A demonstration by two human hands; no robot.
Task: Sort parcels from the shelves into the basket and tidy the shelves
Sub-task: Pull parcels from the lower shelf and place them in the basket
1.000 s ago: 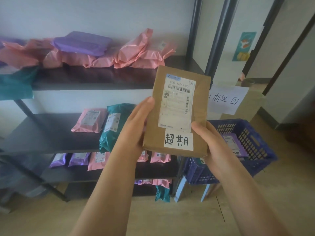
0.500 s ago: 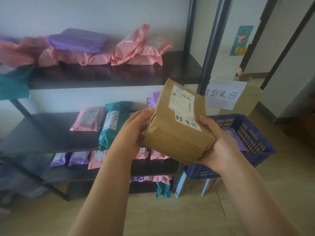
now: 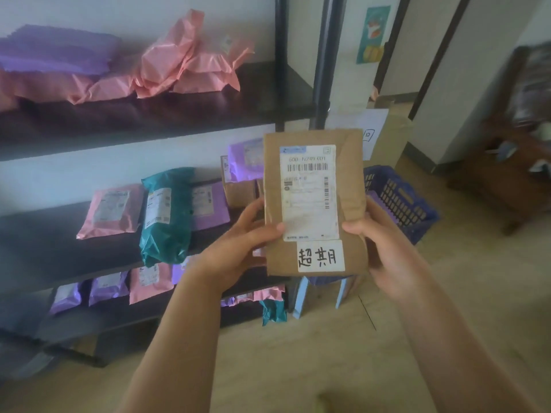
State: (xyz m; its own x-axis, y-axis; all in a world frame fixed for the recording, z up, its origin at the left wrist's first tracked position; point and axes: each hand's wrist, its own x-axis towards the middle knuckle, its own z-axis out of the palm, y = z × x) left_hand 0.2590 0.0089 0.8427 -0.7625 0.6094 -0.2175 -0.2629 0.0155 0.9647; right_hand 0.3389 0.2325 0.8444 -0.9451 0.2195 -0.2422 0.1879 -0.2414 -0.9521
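While you hold the brown parcel upright before you, both forearms rise from the bottom of the view and meet at its lower half. Your left hand grips the left edge, thumb pressed on the front beside the shipping label, fingers out of sight behind. Your right hand grips the right edge the same way, thumb tip at the label's right border. The parcel rests on nothing, its face turned to you, and it covers part of the blue basket, which stands low on the right behind it.

The parcel carries two stickers: the printed label and one handwritten sticker beneath it.

The top shelf holds one purple mailer on a heap of pink mailers too crumpled to count. The middle shelf holds one pink mailer, one teal mailer and two purple ones, one flat and one leaning at the back; the brown cartons beside them are partly hidden, so their number is unclear. The lower shelf shows two purple mailers and one pink. Below that lies a second teal mailer.
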